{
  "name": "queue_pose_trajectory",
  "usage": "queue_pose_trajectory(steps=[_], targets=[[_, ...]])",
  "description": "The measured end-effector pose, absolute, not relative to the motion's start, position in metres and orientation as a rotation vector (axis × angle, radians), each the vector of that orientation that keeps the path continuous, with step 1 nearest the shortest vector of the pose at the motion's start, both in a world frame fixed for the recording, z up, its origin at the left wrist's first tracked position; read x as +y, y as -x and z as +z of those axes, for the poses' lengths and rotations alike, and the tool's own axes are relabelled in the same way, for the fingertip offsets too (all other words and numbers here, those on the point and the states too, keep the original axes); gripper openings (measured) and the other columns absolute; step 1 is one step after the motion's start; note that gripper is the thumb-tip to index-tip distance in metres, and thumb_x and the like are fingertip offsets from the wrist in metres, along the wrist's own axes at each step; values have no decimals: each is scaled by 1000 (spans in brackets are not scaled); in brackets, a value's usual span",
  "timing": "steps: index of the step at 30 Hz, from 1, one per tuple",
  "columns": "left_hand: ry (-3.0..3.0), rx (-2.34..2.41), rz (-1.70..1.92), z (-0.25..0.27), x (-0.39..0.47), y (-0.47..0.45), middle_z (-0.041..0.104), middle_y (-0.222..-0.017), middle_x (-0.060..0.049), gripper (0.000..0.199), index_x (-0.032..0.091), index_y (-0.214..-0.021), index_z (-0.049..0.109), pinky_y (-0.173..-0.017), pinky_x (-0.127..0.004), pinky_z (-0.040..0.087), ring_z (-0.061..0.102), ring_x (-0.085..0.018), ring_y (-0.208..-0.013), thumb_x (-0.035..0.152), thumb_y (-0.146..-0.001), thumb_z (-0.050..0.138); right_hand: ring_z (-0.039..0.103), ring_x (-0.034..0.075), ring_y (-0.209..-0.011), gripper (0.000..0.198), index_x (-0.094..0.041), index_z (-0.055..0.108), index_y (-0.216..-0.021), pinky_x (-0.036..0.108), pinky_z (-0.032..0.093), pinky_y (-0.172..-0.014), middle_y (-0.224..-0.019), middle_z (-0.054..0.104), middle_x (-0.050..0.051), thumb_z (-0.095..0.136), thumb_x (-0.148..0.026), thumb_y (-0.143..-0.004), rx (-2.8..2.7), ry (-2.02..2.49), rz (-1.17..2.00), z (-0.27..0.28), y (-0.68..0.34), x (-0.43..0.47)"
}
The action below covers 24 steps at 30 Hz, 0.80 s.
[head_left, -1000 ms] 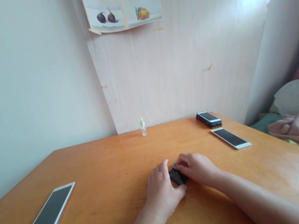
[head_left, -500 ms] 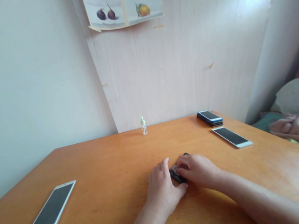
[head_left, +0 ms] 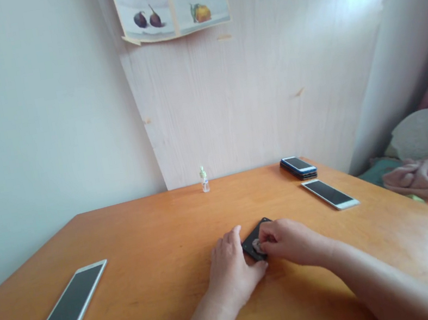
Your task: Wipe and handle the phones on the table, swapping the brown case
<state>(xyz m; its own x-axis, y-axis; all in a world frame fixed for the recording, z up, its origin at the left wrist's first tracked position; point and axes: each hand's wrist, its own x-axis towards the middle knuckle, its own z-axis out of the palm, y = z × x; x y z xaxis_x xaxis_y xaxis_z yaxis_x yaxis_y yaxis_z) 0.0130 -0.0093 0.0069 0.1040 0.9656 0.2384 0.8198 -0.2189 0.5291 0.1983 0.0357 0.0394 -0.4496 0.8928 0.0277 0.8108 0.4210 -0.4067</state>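
A black phone-like slab [head_left: 254,237] lies flat on the wooden table in front of me, partly covered by my hands. My left hand [head_left: 231,264] grips it from the left, with the fingers along its side and the thumb at the near corner. Over its right part, my right hand [head_left: 290,240] is closed in a pinch on a small crumpled greyish cloth [head_left: 257,246], which presses against the slab's upper face. The slab's right side is hidden under this hand.
A white phone [head_left: 68,307] lies to the left on the table [head_left: 148,232]. Another white phone [head_left: 330,194] lies at the right, near a stack of phones [head_left: 298,166]. A small clear bottle [head_left: 204,181] stands at the back edge by the wall.
My right hand has shifted slightly right with the cloth, so more of the black slab's surface shows. The left hand stays in place. The whole view has turned a little.
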Motion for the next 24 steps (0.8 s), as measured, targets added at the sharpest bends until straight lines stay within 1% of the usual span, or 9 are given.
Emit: queue_pose_trajectory(steps=[2,5,7,10,12,14,19,21,24], targets=[[-2124,1761,796,7,-10,-13,58,-124,-14,80,17,-137,40,-98,-41,39,53,-31,-116,37,-66,71,56,16,-69,17,-22,65,-79,26,26,-56,-76,67,2,55,-36,-83,-2342,1722,323,44,-212,48],[-2129,1750,786,8,-10,-12,58,-125,-13,78,17,-137,40,-100,-41,38,51,-31,-118,37,-68,70,56,18,-71,19,-21,64,-78,27,25,-56,-78,67,5,53,-36,-83,-2261,1902,163,50,-224,57],[-2127,1751,773,9,-9,-12,57,-126,-13,78,17,-137,40,-100,-41,37,51,-31,-118,37,-67,70,55,16,-69,16,-21,64,-78,26,24,-56,-76,67,3,54,-33,-82,-2327,1814,230,51,-220,51],[-2128,1754,766,9,-8,-13,58,-125,-15,78,15,-135,42,-99,-41,38,52,-32,-117,36,-66,70,53,13,-64,10,-22,64,-78,25,25,-54,-73,66,-1,56,-28,-79,-2510,1525,479,50,-207,33],[-2129,1758,765,9,-8,-13,58,-124,-15,76,14,-134,43,-98,-41,39,53,-32,-116,36,-66,70,53,12,-63,8,-22,64,-78,24,25,-54,-72,65,-2,57,-26,-77,-2579,1425,568,49,-203,27],[-2129,1758,763,10,-9,-13,58,-124,-14,75,15,-135,43,-99,-41,38,52,-31,-116,35,-67,69,53,12,-63,8,-22,63,-77,25,24,-54,-72,65,-2,57,-27,-77,-2566,1500,512,49,-207,32],[-2145,1772,728,10,-9,-13,58,-124,-13,72,16,-134,44,-100,-39,37,51,-30,-117,37,-69,67,56,17,-70,17,-19,61,-77,28,21,-55,-79,67,6,51,-32,-82,-2292,1976,132,51,-229,60],[-2140,1779,718,10,-8,-13,58,-124,-13,72,17,-134,44,-100,-39,37,51,-30,-117,38,-69,67,56,17,-70,15,-20,61,-77,27,21,-55,-80,67,6,51,-30,-82,-2293,1970,126,51,-227,59],[-2127,1776,721,9,-6,-12,58,-124,-12,71,18,-133,46,-99,-38,37,52,-30,-116,37,-68,68,54,14,-66,10,-21,60,-79,26,22,-54,-76,66,2,53,-28,-79,-2418,1737,240,48,-212,43]])
